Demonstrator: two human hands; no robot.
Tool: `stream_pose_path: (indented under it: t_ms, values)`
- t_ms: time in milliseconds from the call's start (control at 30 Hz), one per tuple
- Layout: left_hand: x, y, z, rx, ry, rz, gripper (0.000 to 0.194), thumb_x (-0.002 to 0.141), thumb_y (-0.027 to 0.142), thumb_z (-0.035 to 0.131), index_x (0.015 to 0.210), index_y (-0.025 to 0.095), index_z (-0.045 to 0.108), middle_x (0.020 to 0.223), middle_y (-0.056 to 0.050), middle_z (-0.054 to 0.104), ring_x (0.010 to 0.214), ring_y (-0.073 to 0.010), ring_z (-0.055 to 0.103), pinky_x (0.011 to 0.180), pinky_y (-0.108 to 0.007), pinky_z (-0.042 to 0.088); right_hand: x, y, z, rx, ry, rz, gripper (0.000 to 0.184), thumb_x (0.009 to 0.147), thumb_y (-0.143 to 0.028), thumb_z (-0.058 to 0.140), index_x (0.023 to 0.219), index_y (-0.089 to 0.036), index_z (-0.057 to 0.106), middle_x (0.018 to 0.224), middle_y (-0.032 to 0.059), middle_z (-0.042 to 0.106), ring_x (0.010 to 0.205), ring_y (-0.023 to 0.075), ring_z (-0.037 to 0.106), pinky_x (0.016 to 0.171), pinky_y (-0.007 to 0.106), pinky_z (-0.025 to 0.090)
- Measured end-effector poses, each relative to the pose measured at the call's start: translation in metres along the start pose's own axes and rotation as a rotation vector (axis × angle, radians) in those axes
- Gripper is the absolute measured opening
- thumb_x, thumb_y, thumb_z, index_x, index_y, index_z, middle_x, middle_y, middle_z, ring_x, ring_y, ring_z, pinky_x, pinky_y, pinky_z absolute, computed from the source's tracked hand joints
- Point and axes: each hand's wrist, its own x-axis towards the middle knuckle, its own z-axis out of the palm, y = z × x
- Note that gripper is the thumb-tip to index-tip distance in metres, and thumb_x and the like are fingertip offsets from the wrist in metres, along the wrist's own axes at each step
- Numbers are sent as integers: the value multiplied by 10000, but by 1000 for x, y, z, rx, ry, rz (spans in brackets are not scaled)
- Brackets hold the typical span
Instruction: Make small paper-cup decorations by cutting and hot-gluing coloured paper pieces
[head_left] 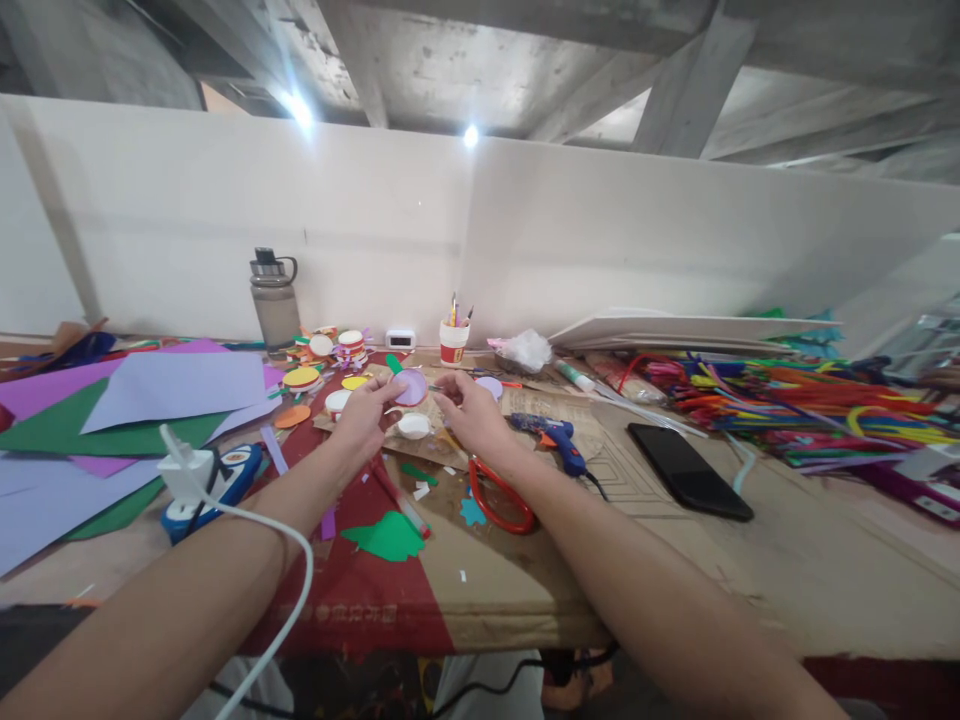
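My left hand (367,412) pinches a round light-purple disc (411,388) by its left side, above the middle of the table. A green piece (394,364) sticks up beside the disc, near my left fingertips. At the disc's right edge, the closed fingertips of my right hand (471,412) are around something small and dark that I cannot make out. Just below the disc lies a small white cup-like piece (414,425). Another light-purple disc (490,386) is behind my right hand. Red-handled scissors (504,505) lie partly under my right forearm.
A blue glue gun (555,438) and black phone (688,470) lie right, before pipe cleaners (765,400). Left are coloured sheets (176,390), a power strip (214,490) with a white cable and a bottle (274,308). A pen cup (453,345) stands at the back.
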Motion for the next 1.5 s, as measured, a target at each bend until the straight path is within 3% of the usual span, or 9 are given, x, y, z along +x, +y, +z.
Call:
stream_pose_path:
  t_ms: [300, 767, 1067, 1267, 1500]
  values:
    - [-3, -4, 0, 222, -39, 161, 313, 520, 296, 816, 714, 152, 617, 689, 15, 618, 525, -63, 504, 432, -167, 331, 2, 3, -3, -48, 21, 3, 150, 815, -233, 515, 940, -175, 575, 860, 34, 635, 775, 145, 580, 724, 292, 451]
    - [-13, 1, 4, 399, -140, 264, 193, 580, 273, 788, 703, 171, 680, 652, 0, 628, 530, -97, 475, 494, -218, 326, 4, 7, 3, 133, -48, 86, 145, 824, -285, 526, 904, -176, 579, 808, 18, 652, 722, 137, 593, 678, 282, 468]
    - [-10, -1, 0, 520, -178, 334, 176, 651, 322, 743, 754, 189, 693, 642, 10, 613, 507, -99, 448, 468, -225, 310, 3, -4, -2, 132, -58, 85, 124, 825, -248, 527, 905, -171, 582, 806, 11, 648, 721, 125, 590, 685, 267, 457]
    - [-6, -4, -3, 511, -175, 302, 243, 615, 354, 771, 763, 178, 694, 687, -7, 634, 532, -98, 462, 474, -213, 319, 5, -2, -3, 89, -35, 57, 134, 826, -251, 525, 899, -162, 593, 797, 9, 627, 733, 129, 563, 692, 271, 441]
    - [1, -11, -6, 429, -179, 147, 340, 577, 408, 773, 783, 159, 665, 680, 4, 603, 558, -89, 490, 480, -196, 330, 7, 3, -1, 127, -26, 72, 144, 844, -300, 499, 849, -178, 576, 738, -11, 593, 714, 127, 540, 681, 262, 435]
